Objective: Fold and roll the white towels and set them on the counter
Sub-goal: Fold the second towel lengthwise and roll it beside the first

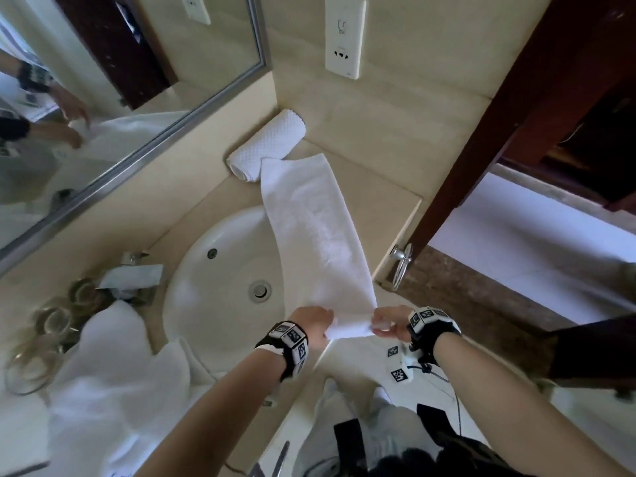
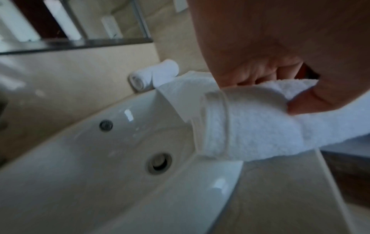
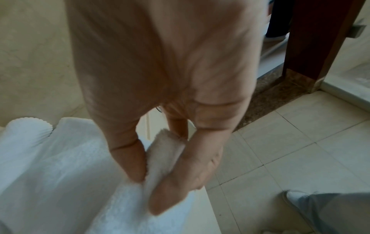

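A long folded white towel lies stretched from the counter corner over the sink's right rim toward me. Its near end is turned into a small roll. My left hand grips the left end of that roll, fingers curled round it. My right hand pinches the right end between thumb and fingers. A finished rolled towel with a dotted weave lies in the far corner of the counter, touching the long towel's far end.
The white sink with drain and tap fills the counter's middle. A heap of white towels and several glasses sit at the left. A mirror stands behind, a wooden door frame and towel ring to the right.
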A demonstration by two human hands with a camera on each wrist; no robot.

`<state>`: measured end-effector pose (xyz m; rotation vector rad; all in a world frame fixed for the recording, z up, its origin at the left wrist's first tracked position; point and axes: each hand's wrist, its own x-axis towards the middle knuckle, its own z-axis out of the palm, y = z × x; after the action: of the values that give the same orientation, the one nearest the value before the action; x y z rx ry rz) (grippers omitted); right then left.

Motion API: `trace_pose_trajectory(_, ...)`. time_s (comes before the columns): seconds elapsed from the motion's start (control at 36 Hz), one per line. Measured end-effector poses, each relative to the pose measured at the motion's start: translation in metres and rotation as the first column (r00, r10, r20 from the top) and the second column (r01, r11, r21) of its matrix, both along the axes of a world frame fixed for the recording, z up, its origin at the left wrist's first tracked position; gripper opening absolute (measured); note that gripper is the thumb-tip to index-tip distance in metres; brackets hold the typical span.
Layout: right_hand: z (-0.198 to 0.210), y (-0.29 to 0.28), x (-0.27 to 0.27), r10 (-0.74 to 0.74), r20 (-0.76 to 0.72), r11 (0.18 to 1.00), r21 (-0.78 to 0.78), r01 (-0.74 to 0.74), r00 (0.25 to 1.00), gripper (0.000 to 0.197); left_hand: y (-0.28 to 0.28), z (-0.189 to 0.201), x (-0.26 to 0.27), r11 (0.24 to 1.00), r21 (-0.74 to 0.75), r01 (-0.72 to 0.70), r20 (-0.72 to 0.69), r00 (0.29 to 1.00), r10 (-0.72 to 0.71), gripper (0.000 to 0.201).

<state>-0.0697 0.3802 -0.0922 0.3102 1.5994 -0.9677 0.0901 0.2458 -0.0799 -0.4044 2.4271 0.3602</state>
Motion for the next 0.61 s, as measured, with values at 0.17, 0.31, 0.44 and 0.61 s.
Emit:
trace_pose_trajectory(0.17,0.000,0.006,0.003,0.196,-0.052,0.980,-0.012,-0.197,0.979,0.029,-0.008,-0.007,-0.009,0.988,0.050,-0.148,0.039,0.988,0.146,0.040)
trace_pose_trajectory(0.31,-0.007,-0.014,0.013,0.522,-0.602,0.851,0.314,-0.422,0.604,0.044,-0.014,-0.014,-0.014,0.964,0.107,-0.244,0.021,0.970,0.243,0.040)
trace_pose_trajectory(0.44,-0.004,-0.012,0.061,0.639,-0.729,0.416,0.595,-0.688,-0.245,0.073,-0.016,-0.009,-0.017,0.950,0.196,-0.244,0.013,0.969,0.247,0.046)
trace_pose_trajectory(0.61,-0.021,-0.027,0.064,0.708,-0.626,0.262,0.662,-0.702,-0.326,0.040,-0.010,-0.015,-0.018,0.930,0.279,-0.238,0.018,0.970,0.243,0.028)
